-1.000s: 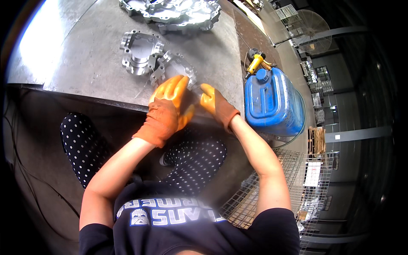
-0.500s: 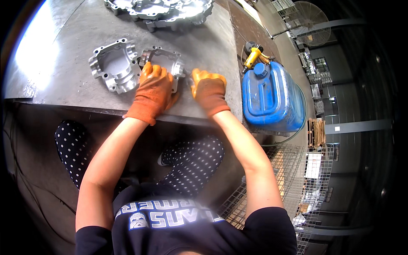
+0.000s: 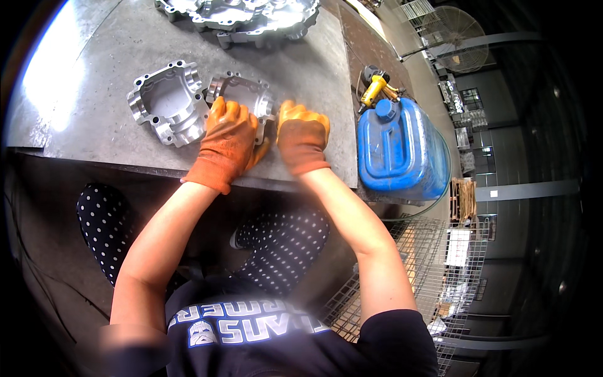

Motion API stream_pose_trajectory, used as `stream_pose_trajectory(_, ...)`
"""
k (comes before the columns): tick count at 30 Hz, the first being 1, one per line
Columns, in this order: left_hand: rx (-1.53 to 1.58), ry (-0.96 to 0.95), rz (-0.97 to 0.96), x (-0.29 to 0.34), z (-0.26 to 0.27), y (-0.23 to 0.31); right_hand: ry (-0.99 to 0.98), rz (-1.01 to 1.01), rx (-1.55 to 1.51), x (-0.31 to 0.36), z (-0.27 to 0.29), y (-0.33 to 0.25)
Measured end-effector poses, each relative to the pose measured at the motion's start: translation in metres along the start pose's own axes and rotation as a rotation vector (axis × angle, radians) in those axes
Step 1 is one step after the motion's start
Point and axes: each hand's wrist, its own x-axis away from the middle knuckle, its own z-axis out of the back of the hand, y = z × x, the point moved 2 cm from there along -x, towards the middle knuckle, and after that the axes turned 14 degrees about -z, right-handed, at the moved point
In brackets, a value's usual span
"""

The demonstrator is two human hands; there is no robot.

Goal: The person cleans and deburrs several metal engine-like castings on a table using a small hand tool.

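Two silvery cast metal housings lie side by side on the metal-topped table near its front edge. My left hand [image 3: 225, 144], in an orange work glove, is closed over the near left side of the right housing [image 3: 246, 93] and hides part of it. Just right of that housing, my right hand [image 3: 303, 138], gloved the same way, makes a fist with its knuckles upward. What it holds, if anything, is hidden under the fingers. The left housing [image 3: 168, 97] lies with its hollow side up, close to my left hand and not gripped.
More metal housings [image 3: 254, 28] are grouped at the table's far side. A blue plastic jerrycan [image 3: 402, 151] stands right of the table [image 3: 75, 119], with a yellow power tool [image 3: 375, 90] behind it. A wire mesh cage [image 3: 402, 257] is at lower right; a large fan [image 3: 453, 39] stands farther off.
My right hand has shifted slightly left, closer to the right housing, and its wrist has turned a little. My left hand keeps its grip on that housing.
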Motion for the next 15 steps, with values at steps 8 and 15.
stream_pose_trajectory(8,0.019,0.141,-0.037,0.0002,-0.0029,-0.0019,-0.064,-0.014,0.008,-0.0022,0.0053,0.0010)
stream_pose_trajectory(15,0.008,-0.005,0.000,0.0020,-0.0024,-0.0040,0.079,0.050,0.046,-0.0020,-0.0036,-0.0059)
